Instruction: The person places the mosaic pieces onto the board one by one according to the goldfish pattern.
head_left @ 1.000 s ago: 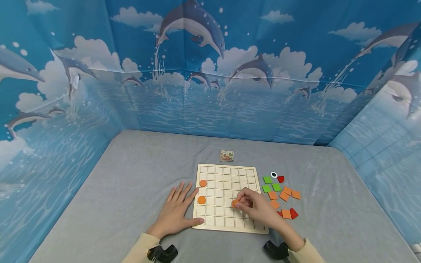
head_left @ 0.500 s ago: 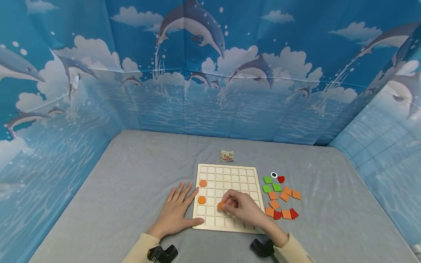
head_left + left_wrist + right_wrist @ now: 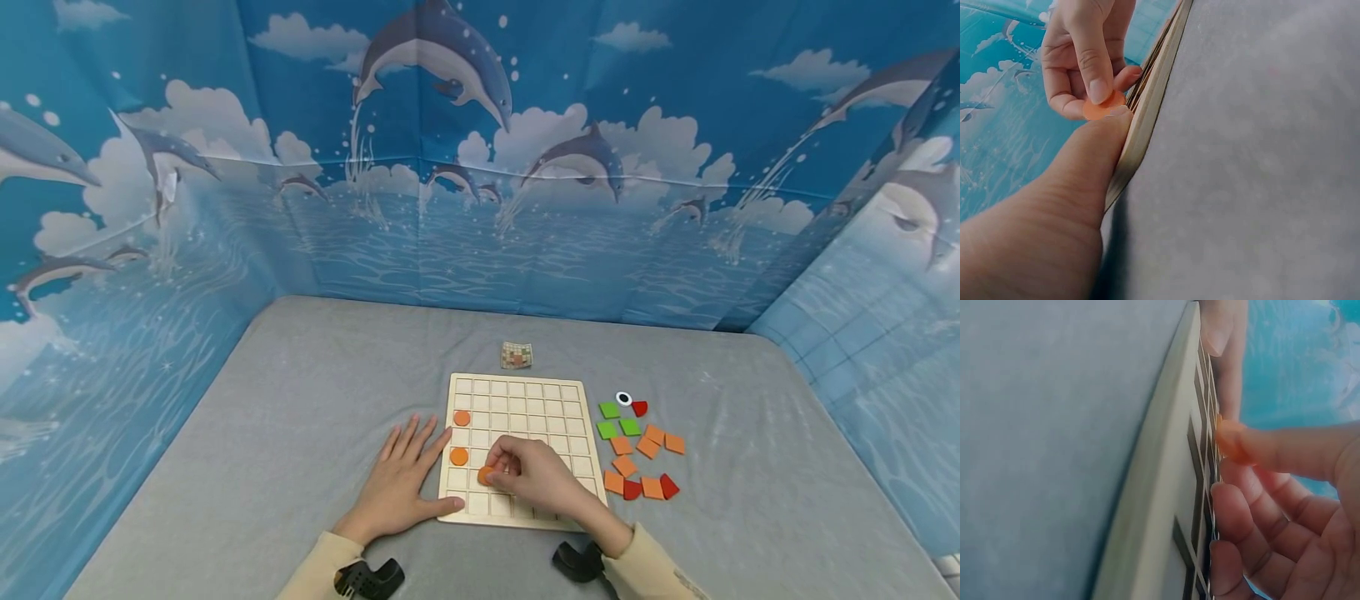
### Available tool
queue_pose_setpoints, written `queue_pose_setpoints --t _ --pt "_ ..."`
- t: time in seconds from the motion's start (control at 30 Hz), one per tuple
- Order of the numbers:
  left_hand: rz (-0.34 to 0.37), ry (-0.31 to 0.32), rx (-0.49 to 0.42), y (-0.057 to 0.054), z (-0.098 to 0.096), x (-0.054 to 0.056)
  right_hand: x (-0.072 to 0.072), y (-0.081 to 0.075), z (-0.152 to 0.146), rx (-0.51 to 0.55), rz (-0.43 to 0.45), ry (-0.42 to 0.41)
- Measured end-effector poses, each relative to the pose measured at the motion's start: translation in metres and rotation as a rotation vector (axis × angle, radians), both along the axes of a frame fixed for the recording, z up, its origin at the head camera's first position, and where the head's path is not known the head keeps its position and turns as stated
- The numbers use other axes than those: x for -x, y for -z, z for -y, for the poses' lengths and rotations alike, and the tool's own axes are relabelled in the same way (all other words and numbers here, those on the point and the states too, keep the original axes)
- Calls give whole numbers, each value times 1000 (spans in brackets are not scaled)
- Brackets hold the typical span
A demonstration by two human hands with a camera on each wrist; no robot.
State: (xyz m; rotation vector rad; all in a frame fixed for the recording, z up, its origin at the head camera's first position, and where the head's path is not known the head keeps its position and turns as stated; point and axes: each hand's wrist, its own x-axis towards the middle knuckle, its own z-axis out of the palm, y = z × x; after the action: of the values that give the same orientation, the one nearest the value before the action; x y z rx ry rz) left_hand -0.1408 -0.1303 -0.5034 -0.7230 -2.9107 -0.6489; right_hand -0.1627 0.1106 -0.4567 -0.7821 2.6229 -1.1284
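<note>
A pale wooden grid board [image 3: 517,511] lies on the grey cloth, with two orange discs [image 3: 459,456] set in its left column. My right hand [image 3: 536,477] pinches another orange disc [image 3: 484,476] between thumb and fingers, low over the board's left part. In the left wrist view that disc [image 3: 1099,110] shows past my left thumb. Spread flat, my left hand [image 3: 401,483] rests at the board's left edge, its thumb and index fingertip touching the rim. The right wrist view has the board's edge [image 3: 1154,487] close beside the right fingers.
Right of the board lie several orange squares [image 3: 624,465], green pieces [image 3: 629,427], red pieces [image 3: 669,487] and a white ring with a black centre [image 3: 624,399]. A small printed card [image 3: 517,356] sits behind the board. A dolphin-print curtain [image 3: 465,250] stands around the table.
My right hand has carried the orange disc leftward across the board, from its middle-right toward the left columns. The left hand has stayed in place.
</note>
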Motion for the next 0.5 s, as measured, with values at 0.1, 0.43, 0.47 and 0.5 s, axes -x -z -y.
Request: queue_pose_setpoints --t 0.1,0.43,0.47,0.5 --pt "-3 1 -5 0 0 0 0 -1 4 -25 -7 4" --pt "-29 6 6 0 1 1 0 -1 10 -47 -49 -6" --pt "-32 7 5 0 1 1 0 0 10 -50 -53 -3" --pt "-33 9 5 0 1 0 0 0 11 -53 -57 0"
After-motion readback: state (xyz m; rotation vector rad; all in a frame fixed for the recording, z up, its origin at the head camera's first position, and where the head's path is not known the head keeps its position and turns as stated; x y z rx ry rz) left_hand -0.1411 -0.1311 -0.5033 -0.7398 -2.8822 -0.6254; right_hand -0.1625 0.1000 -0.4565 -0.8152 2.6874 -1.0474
